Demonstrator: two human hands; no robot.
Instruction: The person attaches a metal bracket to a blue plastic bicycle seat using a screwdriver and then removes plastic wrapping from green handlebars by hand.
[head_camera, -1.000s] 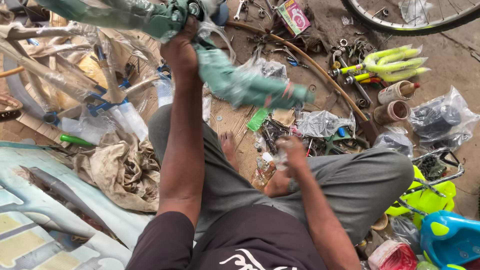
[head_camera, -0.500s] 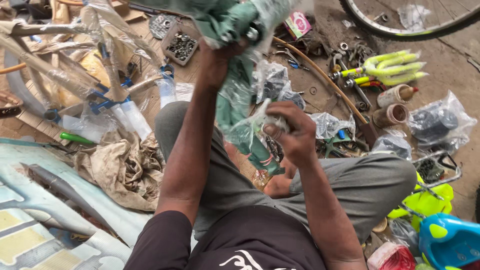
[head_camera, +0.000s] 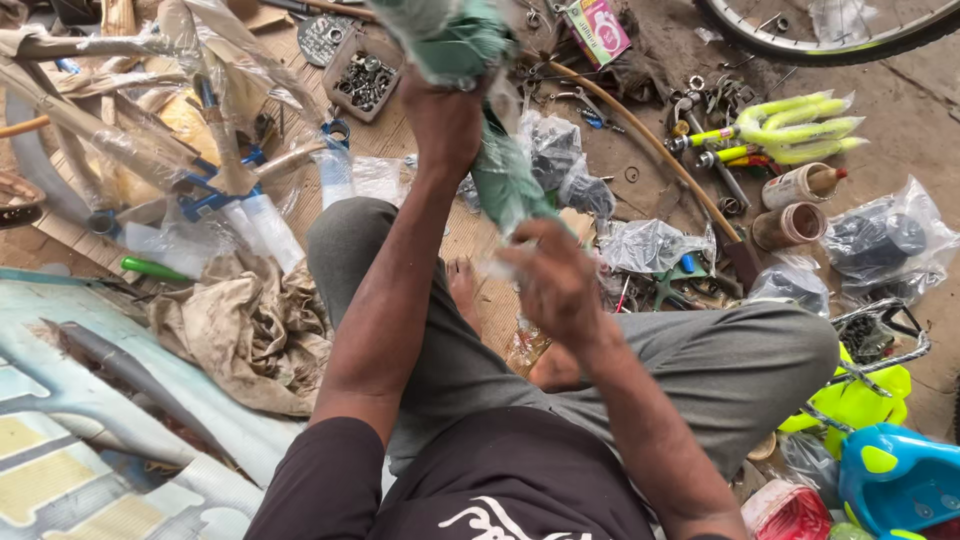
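Green plastic-wrapped part (head_camera: 480, 110) — both hands' grip

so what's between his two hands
In the head view, a stretch of the green plastic-wrapped part runs from the left hand down to the right hand.

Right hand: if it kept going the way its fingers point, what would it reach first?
The right hand already touches the green plastic-wrapped part; beyond it, probably the crumpled clear plastic bags, though depth is unclear.

The person wears a black shirt (head_camera: 520, 480) with short sleeves and a white drawing on the front, grey trousers (head_camera: 720, 370), and nothing on the feet (head_camera: 465, 290), hands or arms.
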